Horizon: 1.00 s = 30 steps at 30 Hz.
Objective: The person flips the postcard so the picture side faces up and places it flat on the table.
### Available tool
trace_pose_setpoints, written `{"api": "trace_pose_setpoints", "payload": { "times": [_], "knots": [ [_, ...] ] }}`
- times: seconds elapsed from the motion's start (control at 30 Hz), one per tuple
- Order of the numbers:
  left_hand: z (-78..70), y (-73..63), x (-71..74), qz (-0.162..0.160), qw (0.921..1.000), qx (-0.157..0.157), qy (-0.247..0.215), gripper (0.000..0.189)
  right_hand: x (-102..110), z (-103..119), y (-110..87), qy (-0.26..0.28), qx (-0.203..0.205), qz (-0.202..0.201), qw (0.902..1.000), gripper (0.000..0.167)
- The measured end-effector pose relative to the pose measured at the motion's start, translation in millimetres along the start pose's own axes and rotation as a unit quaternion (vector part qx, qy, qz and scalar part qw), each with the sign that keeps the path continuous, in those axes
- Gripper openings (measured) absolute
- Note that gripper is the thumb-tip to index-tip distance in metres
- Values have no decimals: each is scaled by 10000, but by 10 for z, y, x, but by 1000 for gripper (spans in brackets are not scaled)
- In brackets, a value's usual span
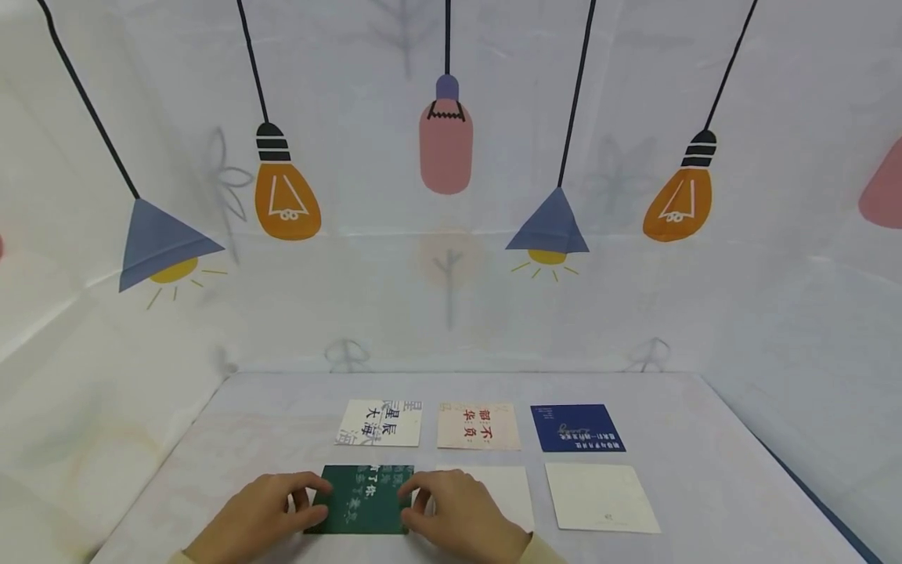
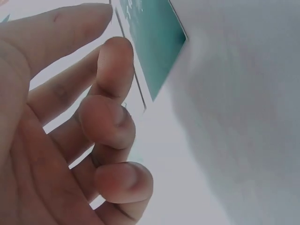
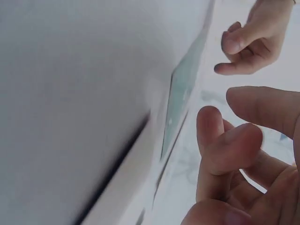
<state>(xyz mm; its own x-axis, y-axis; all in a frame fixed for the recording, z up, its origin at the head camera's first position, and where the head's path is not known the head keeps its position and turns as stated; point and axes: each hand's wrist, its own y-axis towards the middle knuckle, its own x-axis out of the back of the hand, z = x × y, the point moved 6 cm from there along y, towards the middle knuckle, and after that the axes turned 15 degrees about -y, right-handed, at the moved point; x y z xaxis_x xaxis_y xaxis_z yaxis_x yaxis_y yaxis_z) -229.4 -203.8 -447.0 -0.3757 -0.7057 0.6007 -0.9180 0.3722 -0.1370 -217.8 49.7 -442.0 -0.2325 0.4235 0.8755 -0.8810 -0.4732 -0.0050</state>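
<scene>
Smooth green paper card (image 1: 366,501), matt tabletop (image 1: 712,439), creased backdrop (image 1: 366,305), perhaps cloth

The green card (image 1: 359,501) bears pale lettering — the blue card (image 1: 578,423), white lettering.

Site: I work in a small booth-like enclosure (image 1: 796,305), kind of building undetermined. Evidence: whitish sheeting (image 1: 369,180) on three sides of me, printed with orange bulbs (image 1: 288,202) and blue lampshades (image 1: 548,225), closing round a white tabletop (image 1: 712,454).

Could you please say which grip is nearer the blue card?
Right: the right grip is left of the blue card and nearer the person, at the right edge of the green card; the left grip is farther left, at that card's left edge.
</scene>
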Motion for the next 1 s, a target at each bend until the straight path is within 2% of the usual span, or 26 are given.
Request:
{"api": "trace_pose_setpoints", "payload": {
  "times": [0.2, 0.47, 0.67, 0.87, 1.0],
  "knots": [
    [-145, 43, -40, -236, 9986, -411, 243, 39, 96, -81, -49, -15, -70, -177, 9998, 27],
    [-329, 143, -171, -384, 9963, -625, 447, 47, 185, -252, -166, -39, -261, -247, 9993, 37],
    [-466, 249, -305, -408, 9930, -915, 626, 46, 279, -419, -259, 99, -457, -261, 9986, 42],
    [-579, 365, -439, -284, 9901, -1162, 736, 47, 348, -567, -341, -18, -504, -328, 9982, 42],
    [-644, 431, -530, -317, 9878, -1282, 820, 48, 375, -665, -402, -102, -545, -365, 9978, 44]
  ]
}}
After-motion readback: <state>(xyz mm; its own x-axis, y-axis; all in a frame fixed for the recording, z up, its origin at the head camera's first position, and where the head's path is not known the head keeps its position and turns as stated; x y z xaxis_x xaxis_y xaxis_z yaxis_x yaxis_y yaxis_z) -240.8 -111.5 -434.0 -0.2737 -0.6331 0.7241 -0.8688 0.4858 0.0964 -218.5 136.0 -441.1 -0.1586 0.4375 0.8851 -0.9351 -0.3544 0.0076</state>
